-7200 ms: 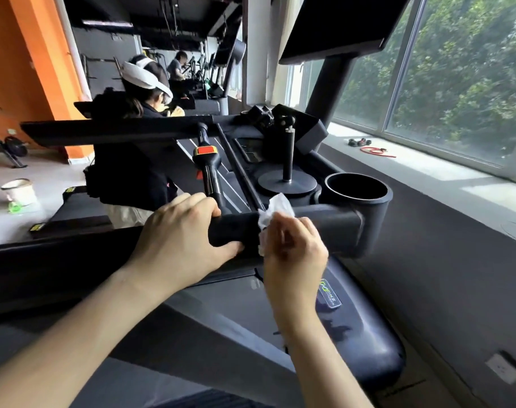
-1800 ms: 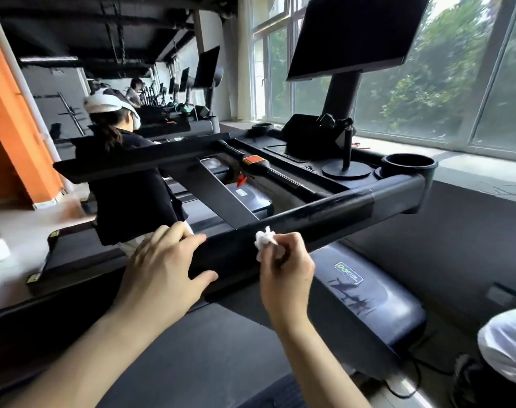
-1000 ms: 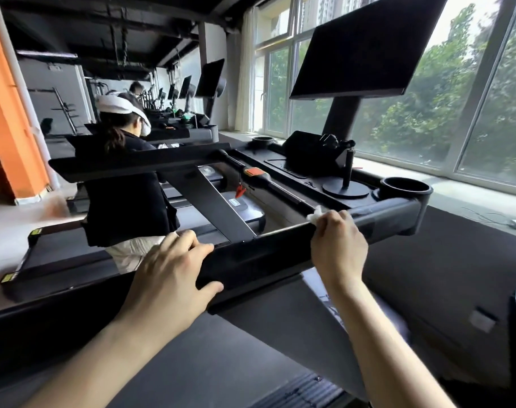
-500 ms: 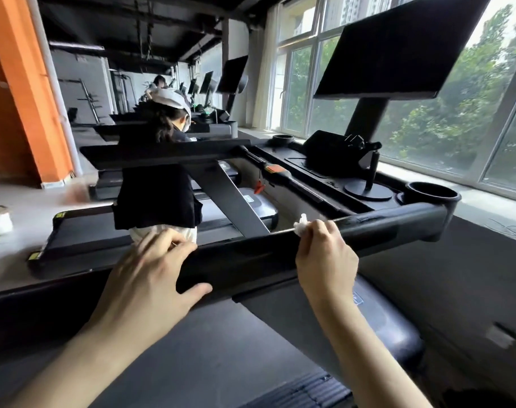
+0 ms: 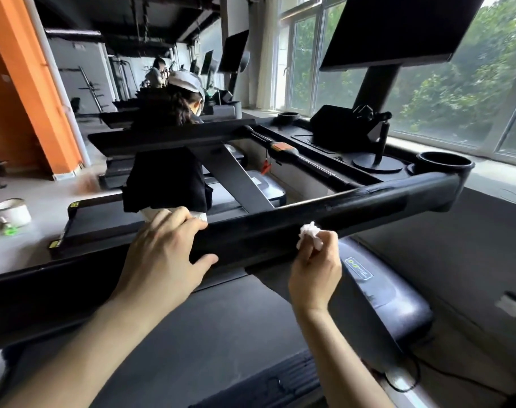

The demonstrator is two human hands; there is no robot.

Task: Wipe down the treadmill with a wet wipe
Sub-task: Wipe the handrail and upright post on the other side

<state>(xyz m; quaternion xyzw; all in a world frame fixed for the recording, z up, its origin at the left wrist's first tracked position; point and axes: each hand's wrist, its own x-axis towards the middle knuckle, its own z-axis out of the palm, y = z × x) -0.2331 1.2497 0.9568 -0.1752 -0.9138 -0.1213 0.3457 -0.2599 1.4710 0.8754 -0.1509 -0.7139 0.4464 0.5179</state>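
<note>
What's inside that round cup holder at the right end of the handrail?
Only the cup holder's dark rim and upper inner wall show, with nothing sticking out. Its bottom is hidden by the near wall.

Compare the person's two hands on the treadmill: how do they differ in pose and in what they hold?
The left hand grips the black handrail, fingers over its top and thumb beneath; the right hand pinches a crumpled white wipe against the rail's near side. The left hand holds no wipe. Both hands are bare and meet the same rail.
</note>
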